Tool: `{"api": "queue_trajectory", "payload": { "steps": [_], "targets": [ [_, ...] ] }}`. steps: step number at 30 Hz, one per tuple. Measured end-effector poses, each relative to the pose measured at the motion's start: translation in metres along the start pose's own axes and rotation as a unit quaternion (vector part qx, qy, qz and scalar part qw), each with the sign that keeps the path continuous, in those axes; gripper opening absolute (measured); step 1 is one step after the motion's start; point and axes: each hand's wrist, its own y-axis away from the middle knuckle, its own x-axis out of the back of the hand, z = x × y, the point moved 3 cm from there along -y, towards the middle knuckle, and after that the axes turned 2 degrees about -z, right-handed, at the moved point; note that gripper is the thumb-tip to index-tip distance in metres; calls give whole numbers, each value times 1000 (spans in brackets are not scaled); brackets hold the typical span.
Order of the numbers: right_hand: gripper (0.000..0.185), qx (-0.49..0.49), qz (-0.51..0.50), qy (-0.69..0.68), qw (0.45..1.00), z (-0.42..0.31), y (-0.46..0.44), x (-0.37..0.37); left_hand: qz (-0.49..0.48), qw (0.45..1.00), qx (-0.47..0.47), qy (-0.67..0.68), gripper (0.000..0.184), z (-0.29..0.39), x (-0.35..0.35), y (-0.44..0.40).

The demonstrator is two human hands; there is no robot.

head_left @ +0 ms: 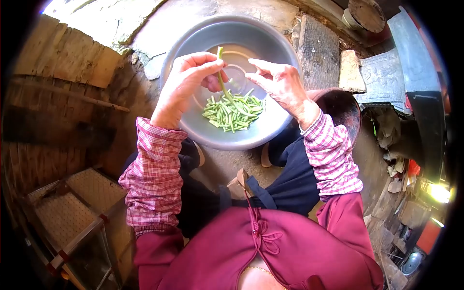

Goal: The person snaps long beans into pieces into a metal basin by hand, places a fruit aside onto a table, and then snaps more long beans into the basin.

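Observation:
My left hand point(195, 70) is closed in a pinch on a long green bean point(222, 84), whose upper end sticks up past the fingertips while the rest hangs down. Below lies a heap of short green bean pieces point(233, 116), gathered at the near side of a large grey basin point(186, 41). Across from the left hand, my right hand point(280, 82) hovers over the basin with thumb and forefinger apart. Nothing shows between those fingertips; its other fingers are partly curled and hidden. Both hands are above the heap, not touching it.
A dark reddish bucket point(345, 108) stands right of the basin. Wooden boards point(319, 53) lie behind it. At lower left is a frame with mesh panels point(72, 212). A round-topped container point(366, 17) sits at the upper right. My knees flank the near side of the basin.

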Motion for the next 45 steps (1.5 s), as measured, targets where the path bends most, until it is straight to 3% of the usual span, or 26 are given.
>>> {"api": "queue_trajectory", "payload": {
  "steps": [2, 3, 10, 14, 23, 26, 27, 28, 29, 30, 31, 32, 33, 34, 36, 38, 41, 45],
  "targets": [
    [35, -6, 6, -171, 985, 6, 0, -7, -8, 1000, 7, 17, 18, 0, 0, -1],
    [36, -72, -37, -280, 957, 1, 0, -8, -16, 1000, 11, 7, 19, -1, 0, -2],
    [27, -80, -60, -331, 938, -25, 2, -3, -92, 992, 30, -79, 19, -8, -15, 1],
    [21, -83, -60, -362, 927, -24, 2, -4, -62, 995, 44, -62, 19, -10, -17, 3],
    [18, -82, -21, -371, 925, -19, 0, 5, -95, 990, 49, -90, 18, -15, -19, -1],
    [16, 66, 48, -193, 978, -33, 6, 5, -82, 989, 47, -112, 17, -18, -22, -4],
    [16, 262, 117, 41, 957, -40, 7, 1, -75, 988, 47, -123, 17, -20, -22, -5],
    [16, 281, 108, 102, 948, -46, 12, -10, -44, 960, -92, -262, 17, -25, -18, -11],
    [16, 303, 122, 98, 940, -54, 18, -12, -12, 892, -226, -390, 17, -41, -15, -16],
    [17, 325, 136, 95, 931, -66, 21, -10, 19, 789, -351, -503, 17, -39, -20, -13],
    [17, 316, 157, 70, 933, -67, 22, -6, 34, 748, -416, -516, 16, -40, -21, -9],
    [16, 302, 188, 39, 934, -64, 15, 1, 30, 844, -296, -447, 16, -46, -13, -14],
    [15, 225, 151, 47, 961, -51, 8, 6, 23, 915, -169, -366, 16, -32, -11, -16],
    [14, 144, 115, 55, 981, -34, 4, 12, 14, 960, -38, -275, 16, -26, -10, -17],
    [16, 88, 75, 97, 988, -10, -2, 17, 27, 990, -38, -132, 19, -16, 6, -16],
    [21, 16, 31, 57, 998, 0, 4, 9, 22, 995, -52, -85, 20, -5, 13, -14],
    [29, -56, -34, -280, 958, -6, 11, -11, 1, 997, -57, -44, 21, 1, 8, -11],
    [34, -157, -161, -370, 901, -32, 10, -17, -10, 998, -45, -49, 20, 0, 1, -8]
  ]
}}
